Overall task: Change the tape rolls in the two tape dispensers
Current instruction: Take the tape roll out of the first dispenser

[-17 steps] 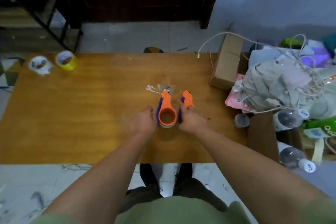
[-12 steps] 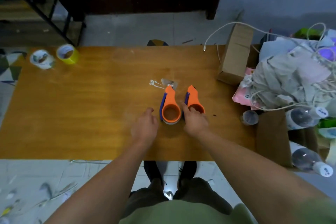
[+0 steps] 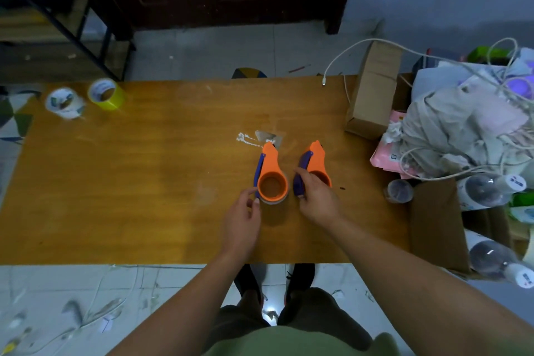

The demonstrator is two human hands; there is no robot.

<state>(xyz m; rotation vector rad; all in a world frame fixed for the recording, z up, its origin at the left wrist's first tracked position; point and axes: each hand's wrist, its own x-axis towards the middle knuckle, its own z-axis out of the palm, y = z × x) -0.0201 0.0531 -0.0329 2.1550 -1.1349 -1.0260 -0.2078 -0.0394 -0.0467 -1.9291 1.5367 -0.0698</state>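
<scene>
Two orange dispensers stand side by side just right of the middle of the table [image 3: 144, 182]. The right hand [image 3: 318, 199] is curled over the right dispenser [image 3: 316, 157], hiding its ring, while the left hand [image 3: 241, 225] touches the near rim of the left dispenser [image 3: 271, 179], its grip impossible to judge. A cardboard box [image 3: 374, 92], a cloth-and-cable heap [image 3: 450, 130] and a small jar [image 3: 399, 191] crowd the right edge; a white roll [image 3: 64, 102] and a yellow roll [image 3: 106, 94] sit at the far left corner, well apart from the dispensers.
</scene>
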